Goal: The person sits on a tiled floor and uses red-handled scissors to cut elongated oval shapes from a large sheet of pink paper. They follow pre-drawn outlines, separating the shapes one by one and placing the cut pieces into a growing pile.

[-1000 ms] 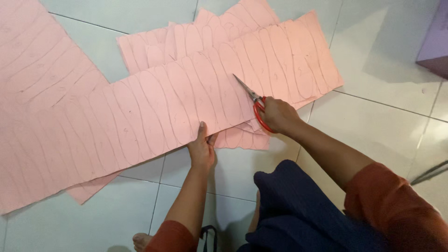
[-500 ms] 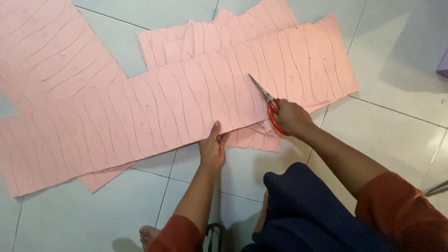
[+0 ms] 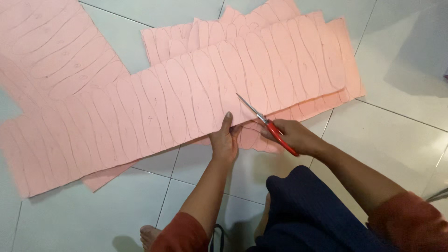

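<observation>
A long pink sheet (image 3: 177, 98), drawn all over with narrow oval outlines, lies across the tiled floor. My left hand (image 3: 225, 140) grips its near edge, thumb on top. My right hand (image 3: 294, 136) holds red-handled scissors (image 3: 266, 122), whose metal blades point up and left into the sheet's near edge beside my left hand. More pink sheets with the same outlines lie under and behind it (image 3: 261, 28).
Another pink sheet (image 3: 42, 51) spreads at the far left. The floor is pale glossy tile (image 3: 401, 135) with dark grout lines. My dark-clothed knee (image 3: 308, 210) and a bare foot (image 3: 150, 234) sit at the bottom.
The view has shifted, so the sheets sit further right and lower. My right hand with the scissors and my left hand stay together at the sheet's near edge.
</observation>
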